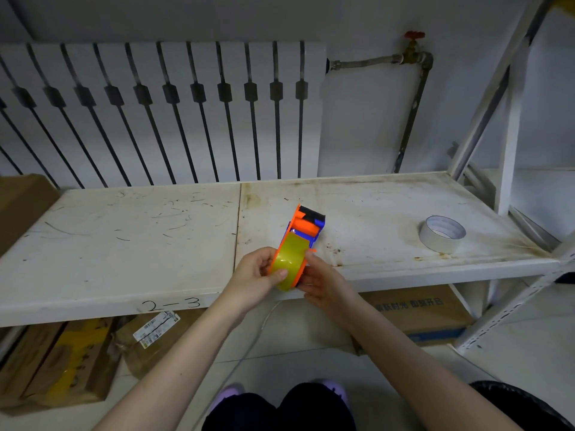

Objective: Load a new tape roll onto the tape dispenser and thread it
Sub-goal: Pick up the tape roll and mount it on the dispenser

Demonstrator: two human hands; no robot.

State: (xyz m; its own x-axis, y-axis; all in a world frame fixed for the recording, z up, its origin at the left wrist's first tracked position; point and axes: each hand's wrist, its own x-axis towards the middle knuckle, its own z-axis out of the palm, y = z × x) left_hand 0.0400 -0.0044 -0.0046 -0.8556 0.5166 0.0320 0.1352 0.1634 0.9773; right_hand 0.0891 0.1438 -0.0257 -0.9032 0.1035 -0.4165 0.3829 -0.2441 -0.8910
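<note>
Yellow-green tape roll (288, 265) sits on the orange dispenser (303, 231) at the shelf (124, 244) edge; our left hand (253, 272) and right hand (323, 279) clasp it. Light, slick film; we'd grip the rigid frame.

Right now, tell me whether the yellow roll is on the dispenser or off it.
On. The yellow tape roll sits inside the orange dispenser, held between the left hand and right hand. Threading: cannot tell.

Glossy yellow tape roll (288, 265), scuffed matt shelf (124, 244)
</note>
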